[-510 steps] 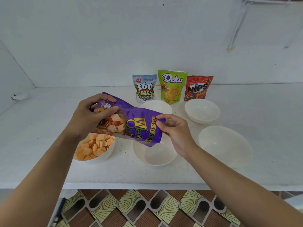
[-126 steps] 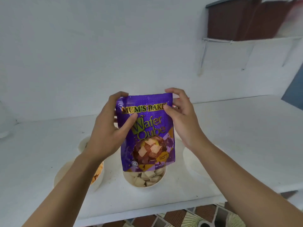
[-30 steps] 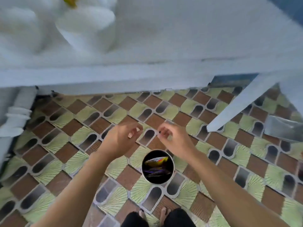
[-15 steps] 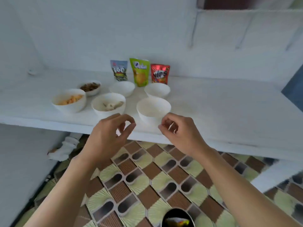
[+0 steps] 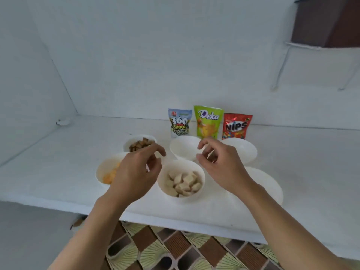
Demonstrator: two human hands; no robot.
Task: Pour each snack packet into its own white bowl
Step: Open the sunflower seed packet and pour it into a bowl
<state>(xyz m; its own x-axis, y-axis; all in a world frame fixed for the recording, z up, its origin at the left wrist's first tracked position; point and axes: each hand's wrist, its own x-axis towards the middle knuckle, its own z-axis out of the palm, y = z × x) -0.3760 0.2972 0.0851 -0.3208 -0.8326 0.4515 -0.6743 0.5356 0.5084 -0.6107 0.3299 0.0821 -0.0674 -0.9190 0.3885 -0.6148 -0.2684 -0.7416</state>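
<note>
Two hands hover over the bowls and neither holds anything.

- Left hand [image 5: 134, 172]: fingers loosely curled, thumb apart from the fingertips, above the near-left bowls.
- Right hand [image 5: 220, 164]: same slack curl, nothing pinched, above the middle of the group.
- Judgement: both are free and raised to reach for the next packet.

Six white bowls, round, smooth-walled and slightly glossy; I cannot tell whether they are ceramic or plastic.

- Near row: orange-snack bowl [image 5: 99, 169] on the left, wafer bowl [image 5: 183, 199] in the centre with pale, blocky cubes, and near-right empty bowl [image 5: 270, 184].
- Far row: brown-snack bowl [image 5: 127, 142] with dark, irregular chunks, middle empty bowl [image 5: 181, 149], and far-right empty bowl [image 5: 246, 151].
- Three are filled and three are bare.

Three packets stand upright in a row at the far wall, just behind the far bowls: 360 Kuaci packet [image 5: 179, 122], Deka packet [image 5: 208, 121] and Nips packet [image 5: 236, 126].

- They are shiny, crinkly pouches that look plump, so probably unopened.
- Judgement: they are lined up behind the empty bowls so each one pairs with a bowl.

The worktop [image 5: 58, 162] is white, matt and faintly grainy. A patterned tile floor [image 5: 175, 248] shows below its near edge.
</note>
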